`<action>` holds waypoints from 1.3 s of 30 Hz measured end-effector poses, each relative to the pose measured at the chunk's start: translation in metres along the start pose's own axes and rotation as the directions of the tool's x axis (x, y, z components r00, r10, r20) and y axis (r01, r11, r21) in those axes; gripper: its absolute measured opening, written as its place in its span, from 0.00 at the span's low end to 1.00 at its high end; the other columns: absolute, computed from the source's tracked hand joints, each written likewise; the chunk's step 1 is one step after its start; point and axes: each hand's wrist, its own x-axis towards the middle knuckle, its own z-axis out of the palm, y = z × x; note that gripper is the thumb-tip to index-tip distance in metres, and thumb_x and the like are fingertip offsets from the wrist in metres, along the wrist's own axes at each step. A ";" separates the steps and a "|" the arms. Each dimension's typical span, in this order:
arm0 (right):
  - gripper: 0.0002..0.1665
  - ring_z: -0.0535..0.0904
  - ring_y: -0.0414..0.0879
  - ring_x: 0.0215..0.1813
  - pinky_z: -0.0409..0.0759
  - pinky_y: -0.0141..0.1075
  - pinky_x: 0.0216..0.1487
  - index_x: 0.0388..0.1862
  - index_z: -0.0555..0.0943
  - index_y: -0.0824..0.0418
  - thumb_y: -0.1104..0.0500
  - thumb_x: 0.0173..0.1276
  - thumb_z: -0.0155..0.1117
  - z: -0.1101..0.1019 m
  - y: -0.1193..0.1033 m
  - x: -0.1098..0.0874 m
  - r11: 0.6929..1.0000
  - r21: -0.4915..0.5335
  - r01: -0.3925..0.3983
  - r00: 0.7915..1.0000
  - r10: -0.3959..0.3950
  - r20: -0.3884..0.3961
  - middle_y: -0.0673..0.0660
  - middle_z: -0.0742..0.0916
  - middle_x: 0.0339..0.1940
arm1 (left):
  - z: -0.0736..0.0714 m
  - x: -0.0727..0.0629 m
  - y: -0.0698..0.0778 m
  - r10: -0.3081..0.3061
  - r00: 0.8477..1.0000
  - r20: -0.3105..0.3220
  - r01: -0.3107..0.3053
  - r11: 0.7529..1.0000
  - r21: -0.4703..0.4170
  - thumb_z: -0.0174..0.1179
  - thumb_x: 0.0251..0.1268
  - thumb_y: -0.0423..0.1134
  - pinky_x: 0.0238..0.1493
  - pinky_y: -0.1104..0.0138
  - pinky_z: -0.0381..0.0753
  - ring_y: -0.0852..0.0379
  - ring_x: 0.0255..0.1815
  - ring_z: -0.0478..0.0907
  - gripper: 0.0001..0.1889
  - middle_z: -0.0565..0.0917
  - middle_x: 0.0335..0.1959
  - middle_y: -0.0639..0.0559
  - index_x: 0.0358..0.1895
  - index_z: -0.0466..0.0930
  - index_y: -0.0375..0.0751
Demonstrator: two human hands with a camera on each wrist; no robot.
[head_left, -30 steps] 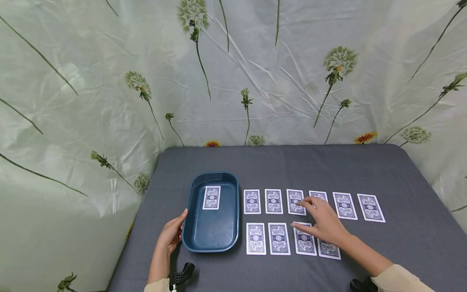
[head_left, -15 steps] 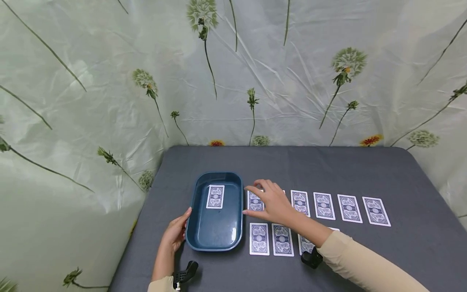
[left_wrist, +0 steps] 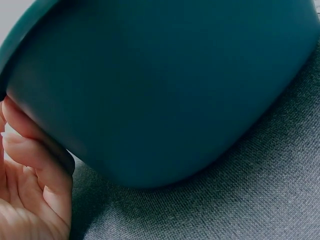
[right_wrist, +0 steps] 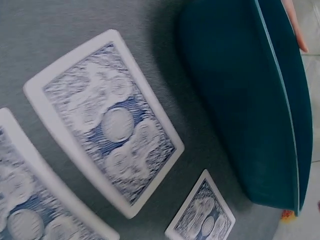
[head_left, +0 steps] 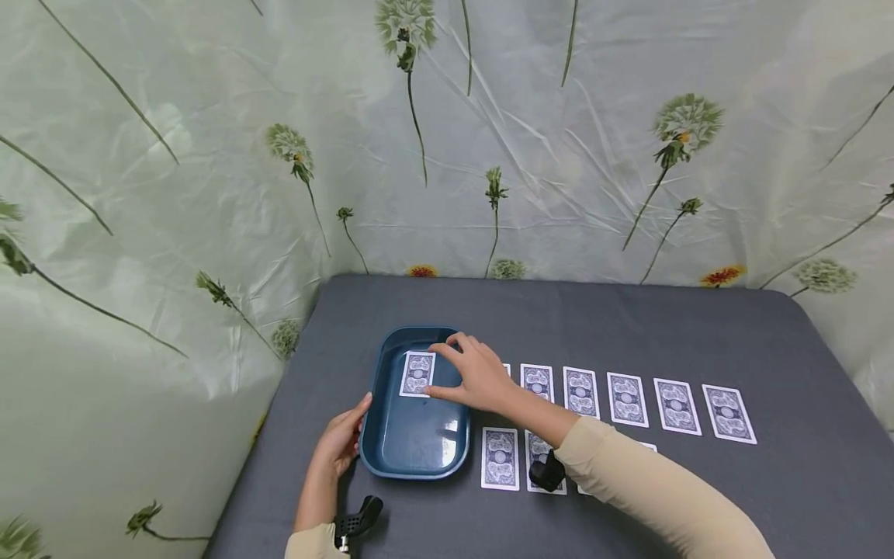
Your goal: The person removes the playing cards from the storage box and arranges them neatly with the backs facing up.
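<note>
My left hand (head_left: 340, 437) holds the left rim of a blue rectangular tray (head_left: 372, 458), thumb over the edge. In the left wrist view its fingers (left_wrist: 30, 150) curl beneath the rim. A playing card (head_left: 417, 374), patterned back up, lies in the upper part of the tray. My right hand (head_left: 482, 376) reaches over the tray's right side, with thumb and forefinger spread at the card's lower and upper edges. Whether they press on it is hard to tell. The right wrist view shows the tray's outer wall (right_wrist: 230, 110), not this hand.
Right of the tray, face-down cards lie in two rows on a grey cloth. The back row includes a card (head_left: 626, 399) and the front row a card (head_left: 500, 459). My right forearm and a black wrist device (head_left: 547, 471) cover some. A flowered sheet (head_left: 545, 155) hangs behind.
My right hand has moved left from above the rows of cards to the card in the tray, its fingers still spread. My left hand stays on the tray. The view has shifted slightly.
</note>
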 end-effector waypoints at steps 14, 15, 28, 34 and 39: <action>0.48 0.68 0.48 0.49 0.68 0.40 0.48 0.61 0.70 0.51 0.29 0.45 0.67 0.054 -0.008 0.046 0.976 -0.195 -0.093 0.945 0.149 0.292 0.55 0.75 0.49 | -0.003 0.001 -0.004 -0.003 1.000 -0.005 0.003 1.000 -0.018 0.57 0.62 0.54 0.13 0.74 0.57 0.64 0.11 0.57 0.23 0.63 0.12 0.58 0.16 0.62 0.46; 0.50 0.68 0.48 0.50 0.68 0.41 0.49 0.62 0.70 0.52 0.28 0.43 0.67 0.057 -0.008 0.047 0.973 -0.205 -0.102 0.938 0.163 0.305 0.56 0.75 0.49 | -0.003 0.002 -0.004 -0.004 1.000 -0.006 0.003 1.000 -0.021 0.57 0.61 0.54 0.13 0.74 0.57 0.64 0.11 0.57 0.23 0.63 0.12 0.58 0.15 0.62 0.46; 0.60 0.66 0.53 0.55 0.65 0.47 0.57 0.61 0.68 0.60 0.30 0.32 0.75 0.077 -0.009 0.052 0.945 -0.216 -0.246 0.881 0.311 0.356 0.60 0.73 0.55 | 0.000 -0.001 0.004 0.008 1.000 0.014 -0.008 1.000 -0.003 0.56 0.62 0.54 0.13 0.75 0.58 0.65 0.10 0.57 0.24 0.63 0.11 0.58 0.15 0.62 0.46; 0.57 0.65 0.54 0.56 0.64 0.47 0.57 0.59 0.69 0.62 0.34 0.32 0.77 0.076 -0.008 0.052 0.944 -0.144 -0.296 0.878 0.329 0.349 0.61 0.72 0.54 | 0.005 -0.015 0.020 0.008 0.999 0.044 -0.009 1.000 0.008 0.53 0.66 0.50 0.13 0.76 0.60 0.65 0.11 0.58 0.23 0.63 0.11 0.58 0.15 0.62 0.45; 0.52 0.65 0.53 0.55 0.63 0.47 0.58 0.54 0.71 0.60 0.36 0.32 0.78 0.079 -0.007 0.051 0.945 -0.097 -0.312 0.876 0.326 0.356 0.60 0.72 0.52 | 0.002 -0.005 0.009 0.010 1.000 0.024 -0.010 1.000 -0.003 0.54 0.65 0.51 0.12 0.76 0.59 0.65 0.10 0.57 0.23 0.63 0.11 0.57 0.15 0.62 0.45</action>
